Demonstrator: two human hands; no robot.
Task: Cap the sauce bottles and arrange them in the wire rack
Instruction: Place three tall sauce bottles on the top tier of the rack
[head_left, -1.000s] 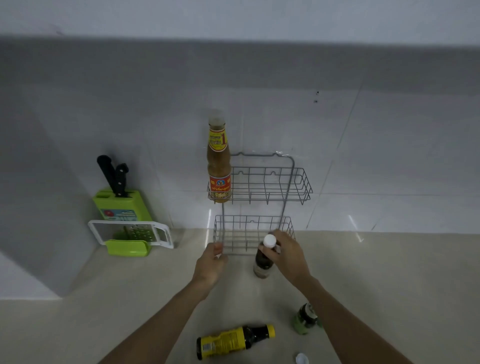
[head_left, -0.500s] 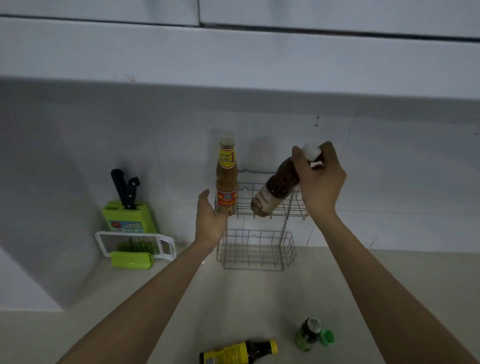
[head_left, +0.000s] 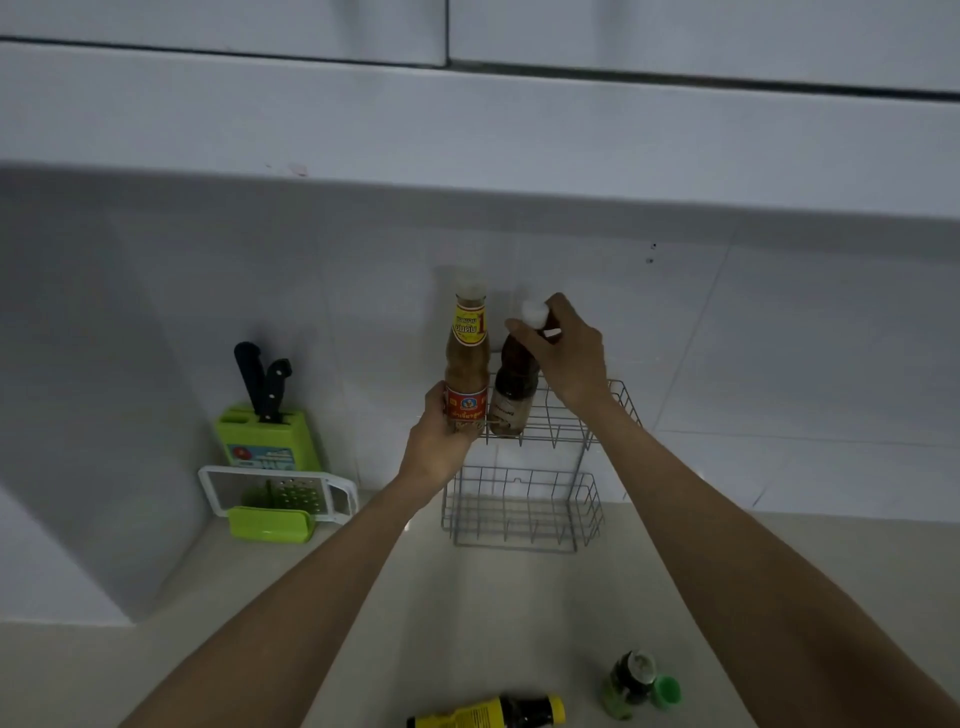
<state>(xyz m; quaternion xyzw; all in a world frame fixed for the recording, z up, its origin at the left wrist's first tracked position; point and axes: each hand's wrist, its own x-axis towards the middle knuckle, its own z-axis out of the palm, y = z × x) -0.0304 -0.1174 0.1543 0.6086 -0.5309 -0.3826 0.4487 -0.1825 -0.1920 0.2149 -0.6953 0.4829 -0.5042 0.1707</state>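
Note:
A two-tier grey wire rack (head_left: 524, 512) stands against the tiled wall. A tall brown sauce bottle with a yellow and red label (head_left: 466, 364) stands at the left of the upper tier; my left hand (head_left: 439, 441) grips its base. My right hand (head_left: 563, 351) holds the neck of a dark bottle with a white cap (head_left: 514, 389), whose bottom rests in the upper tier beside the tall one. On the counter near me lie a dark bottle with a yellow label and cap (head_left: 488, 713) and a small uncapped green bottle (head_left: 626, 683) with a green cap (head_left: 666, 692) next to it.
A green knife block (head_left: 267, 436) with two black-handled knives and a white-framed grater (head_left: 280, 493) stand at the left by the wall corner. White upper cabinets (head_left: 467, 119) hang overhead. The lower rack tier holds nothing.
My right hand lifted the white-capped bottle from the counter, swung it upright and lowered it into the upper tier. My left hand rose from the lower tier to the tall bottle's base.

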